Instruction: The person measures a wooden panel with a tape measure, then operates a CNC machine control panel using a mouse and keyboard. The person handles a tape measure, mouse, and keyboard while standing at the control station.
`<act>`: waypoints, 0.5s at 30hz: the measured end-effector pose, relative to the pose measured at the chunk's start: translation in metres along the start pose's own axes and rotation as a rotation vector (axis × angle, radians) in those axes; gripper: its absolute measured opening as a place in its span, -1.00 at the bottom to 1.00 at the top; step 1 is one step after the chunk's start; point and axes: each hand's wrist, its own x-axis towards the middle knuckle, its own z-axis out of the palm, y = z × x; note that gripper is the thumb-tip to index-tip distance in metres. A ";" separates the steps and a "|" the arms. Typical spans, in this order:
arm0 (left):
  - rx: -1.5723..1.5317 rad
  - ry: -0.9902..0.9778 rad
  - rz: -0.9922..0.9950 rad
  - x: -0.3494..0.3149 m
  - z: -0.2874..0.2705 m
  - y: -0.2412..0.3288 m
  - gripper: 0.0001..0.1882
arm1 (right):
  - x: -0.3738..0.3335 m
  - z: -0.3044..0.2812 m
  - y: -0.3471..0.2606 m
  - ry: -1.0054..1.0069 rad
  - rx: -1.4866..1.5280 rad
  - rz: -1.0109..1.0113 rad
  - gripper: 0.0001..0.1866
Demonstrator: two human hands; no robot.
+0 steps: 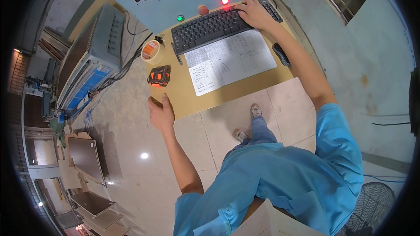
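- Hands well apart: right hand (257,15) far forward, left hand (162,116) low at the near left corner of the bench (181,100).
- Right arm (302,63), slightly bent at the elbow, reaches forward past the mouse (281,55); the palm faces down over the keyboard (205,30), right of its middle, fingers extended leftward. Whether a key is pressed, I can't tell from where I stand.
- Left forearm (180,159) angles forward and outward, fingertips pointing away from the body, thumb and forefinger parted. I can't tell if they grip the edge.
- Keyboard lies along the bench's far side, long axis left to right, its right end slanting farther away; its near long edge meets the papers (236,67).
- Tape measure (159,76) sits just beyond the left hand, tape roll (159,53) beyond that.
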 end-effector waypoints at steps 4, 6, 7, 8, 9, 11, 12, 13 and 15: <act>-0.029 0.042 -0.009 -0.002 0.002 0.000 -0.27 | 0.014 0.000 0.006 -0.175 -0.008 0.004 -0.64; -0.004 0.037 0.002 -0.001 0.003 0.000 -0.28 | 0.013 -0.009 0.022 -0.035 0.016 -0.007 -0.65; 0.001 0.042 0.008 -0.002 0.003 -0.001 -0.28 | 0.010 -0.015 0.033 0.043 0.038 -0.024 -0.65; 0.010 0.037 0.002 -0.003 0.003 -0.002 -0.29 | 0.006 -0.022 0.045 0.123 0.073 0.006 -0.65; 0.008 0.046 0.010 -0.003 0.004 -0.002 -0.29 | -0.002 -0.027 0.056 0.104 0.032 0.008 -0.65; 0.012 0.051 0.016 -0.001 0.005 -0.002 -0.29 | -0.018 -0.037 0.075 0.096 -0.046 0.046 -0.65; 0.018 0.047 0.011 0.000 0.005 -0.002 -0.29 | -0.025 -0.040 0.081 0.069 -0.096 0.088 -0.65; 0.017 0.051 0.005 0.000 0.005 -0.002 -0.29 | -0.032 -0.040 0.084 0.061 -0.076 0.061 -0.65; 0.036 0.047 -0.001 -0.001 0.005 -0.001 -0.28 | -0.045 -0.040 0.085 0.016 -0.036 0.031 -0.65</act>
